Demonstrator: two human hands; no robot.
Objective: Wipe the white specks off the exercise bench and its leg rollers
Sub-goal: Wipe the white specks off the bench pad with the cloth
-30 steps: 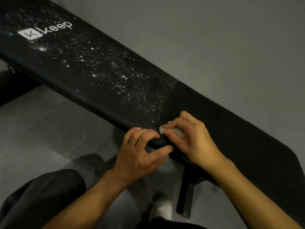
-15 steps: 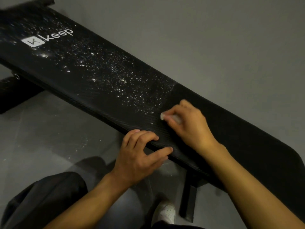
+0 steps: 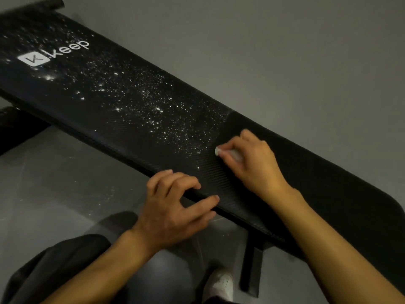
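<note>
**Bench** (image 3: 105, 119): runs diagonally from the upper left to the lower right of the frame.

**Risks**
1. Dark shape (image 3: 19, 128), far left, under the bench. It may be a roller, but you cannot tell from here. It is easily forgotten once the top is done.
2. Specks (image 3: 153, 106), thick from the logo at upper left to mid-frame. A stroke pulled toward the near edge would likely tip them onto the floor (image 3: 54, 183), where pale grit already shows at lower left. Gather and lift them instead.
3. Wipe (image 3: 230, 153), small and white, mid-frame. It looks slight for this load. Once full, it may smear or drop grit on the clean stretch to the right, so turn it often.

**Hands**
4. Left hand (image 3: 173, 207), lower centre. Your fingers curl over the bench's near edge with the thumb along its side, gripping it as a brace. It sits near the right hand without touching it.
5. Right hand (image 3: 256, 165), right of centre. Your fingers close in a pinch on the wipe and press it to the bench top, right where the specks end.
</note>
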